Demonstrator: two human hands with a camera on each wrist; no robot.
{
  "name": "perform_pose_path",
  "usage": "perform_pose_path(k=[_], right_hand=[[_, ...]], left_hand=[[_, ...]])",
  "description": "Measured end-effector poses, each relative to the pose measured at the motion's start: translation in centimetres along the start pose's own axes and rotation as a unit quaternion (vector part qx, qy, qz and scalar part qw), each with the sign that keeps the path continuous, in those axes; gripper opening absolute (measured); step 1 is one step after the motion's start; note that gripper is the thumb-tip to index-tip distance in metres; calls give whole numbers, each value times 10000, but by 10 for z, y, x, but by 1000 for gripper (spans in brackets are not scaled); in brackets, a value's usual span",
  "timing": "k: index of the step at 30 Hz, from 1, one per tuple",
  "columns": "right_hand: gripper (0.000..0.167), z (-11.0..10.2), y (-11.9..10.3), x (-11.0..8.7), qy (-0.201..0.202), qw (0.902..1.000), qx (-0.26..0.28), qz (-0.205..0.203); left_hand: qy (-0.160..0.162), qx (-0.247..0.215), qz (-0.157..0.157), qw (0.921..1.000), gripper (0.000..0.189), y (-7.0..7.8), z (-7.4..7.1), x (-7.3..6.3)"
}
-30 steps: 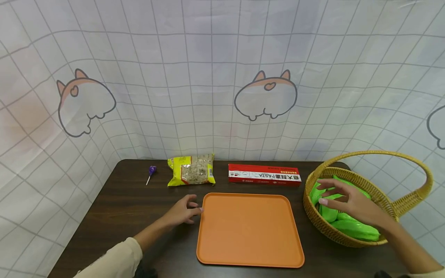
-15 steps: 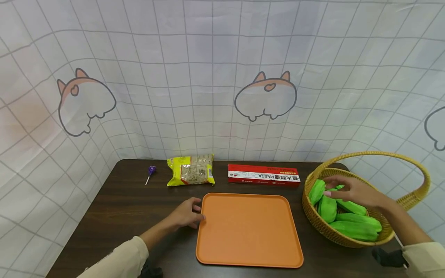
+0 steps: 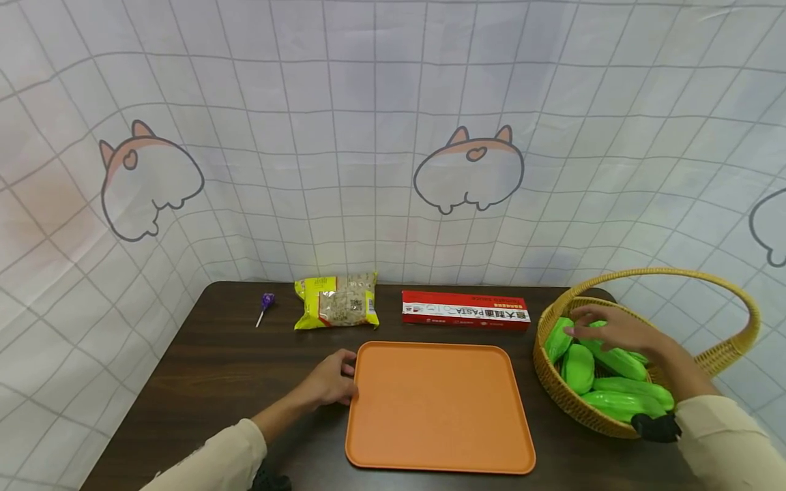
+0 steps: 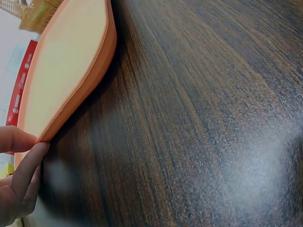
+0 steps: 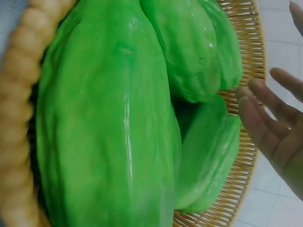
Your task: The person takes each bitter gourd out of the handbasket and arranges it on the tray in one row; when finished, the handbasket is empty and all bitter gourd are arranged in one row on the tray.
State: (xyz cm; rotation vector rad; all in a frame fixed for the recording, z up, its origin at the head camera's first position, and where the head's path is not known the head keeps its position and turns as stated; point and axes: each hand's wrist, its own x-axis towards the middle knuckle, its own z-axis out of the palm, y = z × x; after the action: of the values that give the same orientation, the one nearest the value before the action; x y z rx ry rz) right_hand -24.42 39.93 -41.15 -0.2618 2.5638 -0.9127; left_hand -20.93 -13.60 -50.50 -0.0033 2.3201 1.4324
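Note:
In the head view, my left hand [image 3: 328,380] is at the left edge of an orange tray [image 3: 439,409]. The left wrist view shows the thumb and a finger [image 4: 31,163] pinching the tray's rim. My right hand [image 3: 620,334] hovers over a wicker basket [image 3: 568,408] at the right, its fingers loosely bent and holding nothing. Inside the basket lie several green ridged gourds [image 3: 620,406], partly covered by the hand and forearm. From the right wrist, one gourd [image 5: 104,118] looms close, while the fingers [image 5: 255,123] spread apart near the far rim.
Behind the tray lie a red pasta box [image 3: 465,310] and a yellow bag of grain-like food [image 3: 338,300]. A purple lollipop [image 3: 267,301] is at the back left. The basket's tall handle [image 3: 663,271] arches over it. A gridded cloth [image 3: 381,170] hangs behind the dark wooden table [image 3: 202,382].
My left hand has shifted slightly down along the tray's edge and taken hold of its rim. The right hand has risen a little over the basket, its forearm swinging leftward, uncovering more gourds.

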Motion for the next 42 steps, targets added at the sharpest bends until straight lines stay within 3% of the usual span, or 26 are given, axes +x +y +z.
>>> perform_pose_path(k=[7, 19, 26, 32, 42], right_hand=[[85, -3, 10, 10, -99, 9986, 82, 509], [90, -6, 12, 27, -132, 9969, -109, 761], [93, -3, 15, 33, -358, 9950, -45, 930], [96, 2, 11, 39, -452, 9943, -221, 943], [95, 6, 14, 44, -456, 9964, -464, 551]], left_hand=[[-16, -55, 48, 10000, 75, 2, 2, -1], [-51, -97, 103, 9999, 74, 3, -1, 0], [-142, -54, 82, 9999, 73, 3, -2, 0], [-152, -67, 37, 9999, 74, 1, -1, -3], [-103, -88, 44, 9999, 76, 1, -2, -4]])
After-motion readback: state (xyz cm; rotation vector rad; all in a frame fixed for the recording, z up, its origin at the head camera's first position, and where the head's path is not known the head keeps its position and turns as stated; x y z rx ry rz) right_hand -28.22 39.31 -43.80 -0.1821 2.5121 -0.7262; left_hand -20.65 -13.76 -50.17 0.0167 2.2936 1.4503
